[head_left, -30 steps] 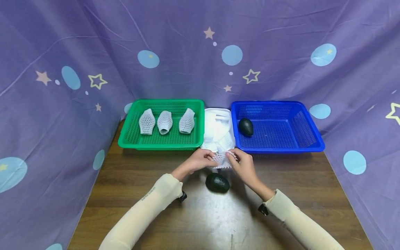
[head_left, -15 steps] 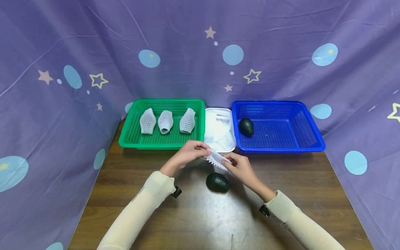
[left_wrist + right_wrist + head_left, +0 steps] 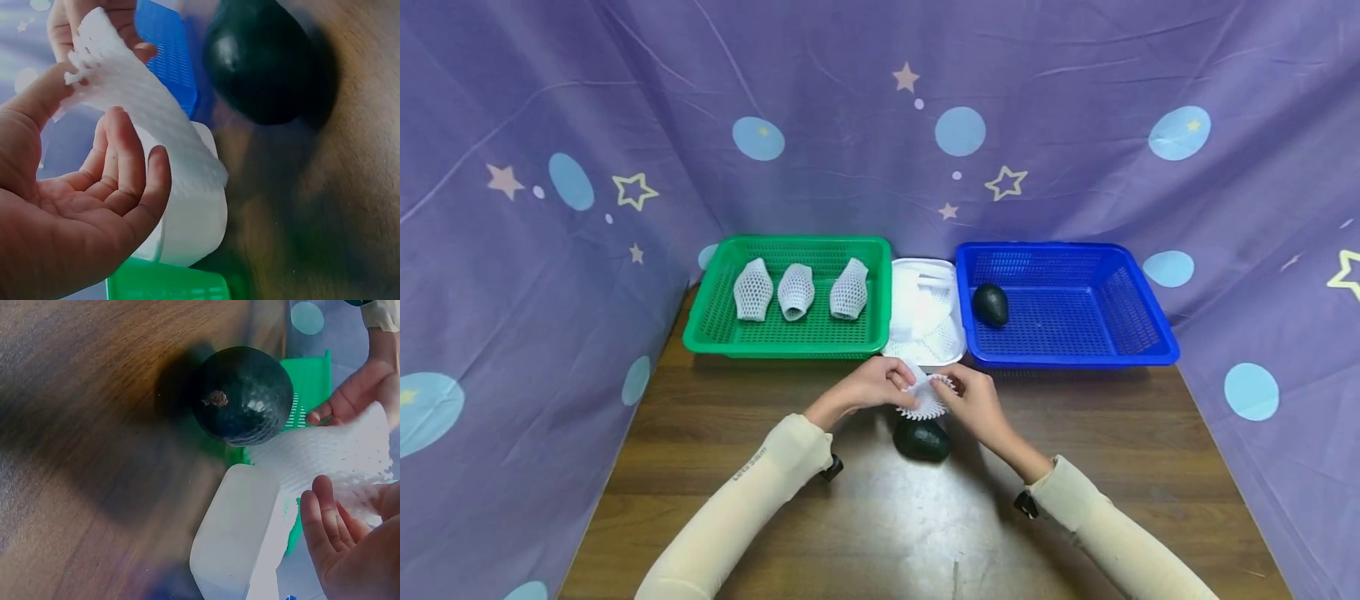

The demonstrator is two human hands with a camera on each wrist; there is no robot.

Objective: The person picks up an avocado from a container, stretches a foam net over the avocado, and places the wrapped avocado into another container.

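Note:
Both hands hold a white foam fruit net (image 3: 926, 399) between them, its toothed open edge turned toward the person. The left hand (image 3: 874, 386) pinches its left side between thumb and fingers. On the opposite side the right hand (image 3: 975, 404) pinches the edge, other fingers loosely bent in the right wrist view. Just below the net an avocado (image 3: 922, 442) lies on the wooden table, its stem end showing in the right wrist view. Behind the hands stands a white tub (image 3: 961, 340) with more foam nets (image 3: 927, 312) in it.
At the back left, a green basket (image 3: 786, 350) holds three net-wrapped items (image 3: 848, 290). A blue basket (image 3: 1075, 360) at the back right has one avocado (image 3: 990, 305) inside. A purple curtain (image 3: 850, 167) rises behind them.
The net came away from the tub's front edge toward the person, and its mouth now shows rounder above the avocado. The left hand went up and left, then came back down.

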